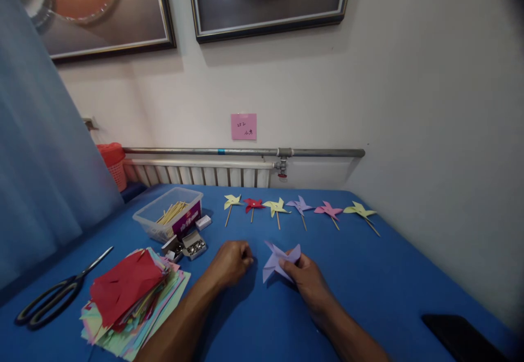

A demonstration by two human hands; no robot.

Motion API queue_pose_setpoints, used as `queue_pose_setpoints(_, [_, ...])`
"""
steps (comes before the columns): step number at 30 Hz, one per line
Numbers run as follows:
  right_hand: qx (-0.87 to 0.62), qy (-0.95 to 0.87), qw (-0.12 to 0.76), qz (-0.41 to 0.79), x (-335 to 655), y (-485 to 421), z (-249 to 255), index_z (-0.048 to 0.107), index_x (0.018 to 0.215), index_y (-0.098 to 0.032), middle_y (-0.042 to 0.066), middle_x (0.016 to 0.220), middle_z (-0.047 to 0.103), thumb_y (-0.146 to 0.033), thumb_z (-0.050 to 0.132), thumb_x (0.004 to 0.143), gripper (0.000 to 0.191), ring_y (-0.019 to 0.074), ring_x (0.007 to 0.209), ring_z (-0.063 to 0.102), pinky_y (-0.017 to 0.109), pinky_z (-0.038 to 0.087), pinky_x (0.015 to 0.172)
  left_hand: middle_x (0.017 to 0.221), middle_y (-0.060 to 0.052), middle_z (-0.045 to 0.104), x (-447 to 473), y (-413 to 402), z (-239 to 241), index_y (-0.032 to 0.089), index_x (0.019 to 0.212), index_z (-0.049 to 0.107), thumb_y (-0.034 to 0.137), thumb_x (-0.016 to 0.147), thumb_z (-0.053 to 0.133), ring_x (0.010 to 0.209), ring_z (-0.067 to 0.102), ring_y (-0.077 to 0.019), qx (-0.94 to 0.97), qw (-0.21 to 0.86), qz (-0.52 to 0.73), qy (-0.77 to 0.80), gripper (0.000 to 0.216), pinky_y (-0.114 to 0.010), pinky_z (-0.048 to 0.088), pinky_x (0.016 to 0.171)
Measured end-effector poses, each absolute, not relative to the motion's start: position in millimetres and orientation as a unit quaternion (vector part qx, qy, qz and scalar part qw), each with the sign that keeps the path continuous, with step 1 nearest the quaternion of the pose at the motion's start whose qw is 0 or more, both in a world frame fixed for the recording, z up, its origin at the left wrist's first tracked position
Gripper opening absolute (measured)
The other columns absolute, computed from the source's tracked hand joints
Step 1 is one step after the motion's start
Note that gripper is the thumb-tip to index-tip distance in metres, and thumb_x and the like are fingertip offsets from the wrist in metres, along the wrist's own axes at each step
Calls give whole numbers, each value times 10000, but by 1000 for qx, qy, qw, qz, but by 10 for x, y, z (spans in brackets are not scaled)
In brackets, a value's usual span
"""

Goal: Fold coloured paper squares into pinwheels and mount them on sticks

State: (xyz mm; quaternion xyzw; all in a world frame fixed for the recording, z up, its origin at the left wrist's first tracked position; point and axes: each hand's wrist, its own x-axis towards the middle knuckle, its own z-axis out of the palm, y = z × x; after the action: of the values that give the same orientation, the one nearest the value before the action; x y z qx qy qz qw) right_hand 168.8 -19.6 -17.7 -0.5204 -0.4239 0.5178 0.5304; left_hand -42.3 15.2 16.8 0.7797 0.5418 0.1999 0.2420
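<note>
My right hand (307, 280) pinches a lilac paper pinwheel (273, 261), thumb on its front near the middle; no stick shows on it. To its left, apart from the paper, my left hand (231, 262) is closed with fingers curled in. Whatever it may hold is hidden. Beside that hand lie small open boxes of metal thumbtacks (194, 245). Beyond both hands, several finished pinwheels on sticks lie in a row, among them a red pinwheel (253, 204), a lilac pinwheel (301, 205) and a pink pinwheel (328, 211).
Left of my forearm sits a stack of coloured paper (126, 288), with black-handled scissors (61, 291) beside it. A clear plastic tub (149, 221) holds wooden sticks (172, 213). A black phone-like slab (460, 336) lies at right on the blue table (380, 291). Wall and radiator (196, 173) stand behind.
</note>
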Motion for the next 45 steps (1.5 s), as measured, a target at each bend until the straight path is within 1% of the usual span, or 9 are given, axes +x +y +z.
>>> queue_pose_setpoints(6, [-517,-431,532,514,1686,-205,-175,655,809,-196,-20,679,634,-442,797,646,327,176,655,554,296,435,649,872,-93,744,-367,113,153,196,790,700,210,816,592,843,663,-228,819,142,99,548,112,-294,359,690])
queue_pose_setpoints(11, [-513,-426,534,520,1692,-192,-186,668,845,-193,-11,722,666,-436,796,644,340,188,692,587,306,454,680,885,-84,756,-399,124,150,205,821,723,142,813,539,836,667,-215,824,193,105,522,195,-284,370,690])
queue_pose_setpoints(15, [-522,-421,532,517,1693,-152,-219,653,778,-207,-24,661,635,-452,806,594,343,180,636,561,302,434,639,840,-41,738,-529,190,153,203,840,727,85,747,527,783,635,-178,825,229,126,501,251,-254,380,684])
queue_pose_setpoints(19, [-514,-413,532,531,1684,-162,-198,678,820,-197,3,727,691,-433,808,599,348,204,687,608,317,464,670,801,-13,721,-642,258,105,187,857,738,100,710,546,732,613,-160,811,276,149,493,257,-235,393,652])
queue_pose_setpoints(23, [-518,-414,534,525,1677,-205,-142,692,844,-181,8,750,708,-400,809,618,336,209,717,624,326,478,707,831,-9,737,-637,274,63,189,899,754,147,720,592,747,638,-163,801,330,157,475,246,-234,420,665])
queue_pose_setpoints(30, [-519,-412,534,526,1669,-204,-131,682,822,-184,-18,701,670,-406,806,609,332,182,673,586,307,457,673,841,-12,745,-553,242,80,218,808,761,139,741,580,785,647,-172,829,260,139,476,208,-246,392,675])
queue_pose_setpoints(32, [-517,-409,539,524,1669,-198,-135,670,794,-189,-29,674,648,-402,810,602,318,171,652,569,299,447,660,866,-17,746,-548,239,76,221,824,761,154,749,593,796,643,-174,836,244,135,473,195,-247,391,680])
queue_pose_setpoints(36, [-517,-412,538,523,1675,-191,-148,672,804,-185,-24,693,655,-397,809,610,319,170,664,570,296,445,664,880,-8,745,-541,243,58,230,882,758,190,767,613,801,639,-170,839,245,132,468,189,-241,398,684])
queue_pose_setpoints(45, [-516,-426,536,514,1688,-166,-208,665,803,-199,-35,661,624,-436,798,616,330,165,633,542,290,420,644,856,-8,721,-493,222,69,209,792,730,129,722,559,795,616,-166,844,227,133,468,201,-254,388,693])
